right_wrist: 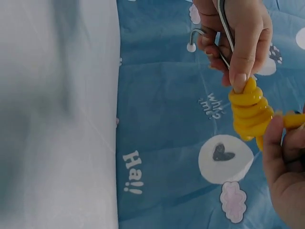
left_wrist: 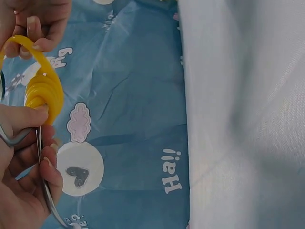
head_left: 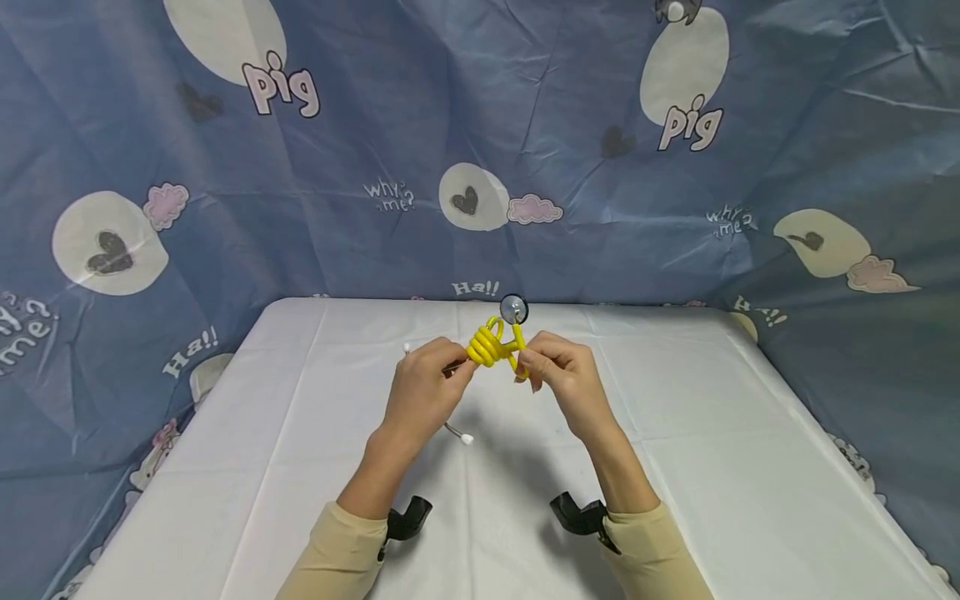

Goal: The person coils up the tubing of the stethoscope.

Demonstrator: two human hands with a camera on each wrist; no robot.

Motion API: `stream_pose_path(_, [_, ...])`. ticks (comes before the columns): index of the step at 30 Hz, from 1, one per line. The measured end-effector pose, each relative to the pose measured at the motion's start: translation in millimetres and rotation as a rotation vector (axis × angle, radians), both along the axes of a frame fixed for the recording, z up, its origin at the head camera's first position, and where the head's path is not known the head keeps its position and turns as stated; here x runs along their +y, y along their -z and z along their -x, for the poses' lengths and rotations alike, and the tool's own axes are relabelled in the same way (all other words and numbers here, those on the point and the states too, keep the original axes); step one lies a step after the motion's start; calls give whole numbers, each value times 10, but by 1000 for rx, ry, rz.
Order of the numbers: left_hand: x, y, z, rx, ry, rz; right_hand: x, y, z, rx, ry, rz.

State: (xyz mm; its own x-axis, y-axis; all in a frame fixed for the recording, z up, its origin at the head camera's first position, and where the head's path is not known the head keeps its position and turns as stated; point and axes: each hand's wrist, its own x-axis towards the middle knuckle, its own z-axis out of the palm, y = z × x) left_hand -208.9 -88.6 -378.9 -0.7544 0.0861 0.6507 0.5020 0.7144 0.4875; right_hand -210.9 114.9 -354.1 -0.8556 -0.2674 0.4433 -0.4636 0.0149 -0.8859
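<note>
Both hands hold one yellow rubber stethoscope tube (head_left: 491,343) w/ coils: left hand (head_left: 422,392) grips metal ear bars, right hand (head_left: 564,377) pinches tube end right of coils.

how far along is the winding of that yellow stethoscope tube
Done: several turns of the yellow tube sit coiled round the metal arms. In hand: the left hand holds the metal arms and the coil; the right hand pinches the free end. Left: a short loop by the chest piece is unwound, and the white ear tip hangs loose.
</note>
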Motion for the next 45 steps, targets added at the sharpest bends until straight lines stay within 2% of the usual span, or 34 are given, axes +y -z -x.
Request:
stream_pose_path(6, [31,-13,-7,73,-9,17,-26,22,8,-48,28,86])
stream_pose_path(13, [57,-10,-10,106,-21,50,-26,43,13,-101,47,131])
stream_pose_path(24, [93,-4,-10,167,-27,83,-51,27,-26,-145,33,288])
stream_pose_path(29, [108,-17,-16,195,-44,96,-47,31,-24,-155,12,263])
stream_pose_path(32, [112,-12,-20,196,-51,105,-53,39,-19,-180,28,256])
stream_pose_path(38, [115,1,-24,201,-68,111,-77,49,-1,-202,102,233])
stream_pose_path(45, [93,-3,-19,209,-95,119,-131,88,9,-121,251,97])
